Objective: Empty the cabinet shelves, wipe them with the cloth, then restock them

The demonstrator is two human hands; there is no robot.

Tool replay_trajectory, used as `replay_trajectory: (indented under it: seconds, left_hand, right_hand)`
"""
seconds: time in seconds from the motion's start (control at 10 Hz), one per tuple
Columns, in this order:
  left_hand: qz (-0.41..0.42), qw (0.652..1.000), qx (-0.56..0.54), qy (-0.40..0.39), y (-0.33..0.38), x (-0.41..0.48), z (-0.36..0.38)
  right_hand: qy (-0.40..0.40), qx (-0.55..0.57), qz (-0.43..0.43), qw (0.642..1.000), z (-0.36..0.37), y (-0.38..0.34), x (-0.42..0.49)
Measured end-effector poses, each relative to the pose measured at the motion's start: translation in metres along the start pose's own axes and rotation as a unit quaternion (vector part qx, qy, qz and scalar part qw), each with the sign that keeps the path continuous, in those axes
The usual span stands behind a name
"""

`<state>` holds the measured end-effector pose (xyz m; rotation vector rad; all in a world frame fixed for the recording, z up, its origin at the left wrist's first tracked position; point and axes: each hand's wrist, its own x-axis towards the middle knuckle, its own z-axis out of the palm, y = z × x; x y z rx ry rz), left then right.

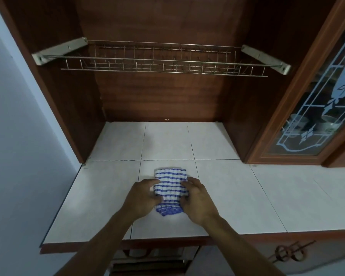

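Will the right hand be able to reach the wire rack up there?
Probably yes. The right hand grips the striped cloth on the tiled counter, and nothing stands between it and the wire rack above.

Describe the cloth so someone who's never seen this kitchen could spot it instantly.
Find the open brown wooden cabinet with the metal wire rack; below it runs a pale tiled counter. Near the counter's front edge, held between the person's left hand and right hand, lies the folded blue-and-white striped cloth. It is the only fabric and only striped thing there.
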<state>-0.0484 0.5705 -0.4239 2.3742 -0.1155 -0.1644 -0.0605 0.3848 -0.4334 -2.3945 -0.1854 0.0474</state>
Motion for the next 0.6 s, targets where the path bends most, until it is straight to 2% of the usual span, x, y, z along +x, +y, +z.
replay_trajectory:
  seconds: [0.1,0.3,0.5,0.6]
  left_hand:
    - [0.033,0.999,0.009,0.010,-0.003,0.000,0.000]
    - [0.048,0.998,0.016,0.028,-0.004,0.000,0.003]
    - [0.044,0.990,-0.008,0.136,0.012,-0.031,0.011]
    - [0.062,0.983,-0.082,0.154,0.025,-0.070,0.018]
  right_hand:
    - [-0.001,-0.069,0.008,0.998,0.000,0.003,-0.003]
    - [-0.002,-0.060,-0.029,0.998,-0.004,0.004,-0.006]
    - [0.064,-0.044,-0.078,0.994,-0.007,0.007,-0.036]
    - [0.125,0.001,-0.079,0.989,0.000,0.008,-0.070]
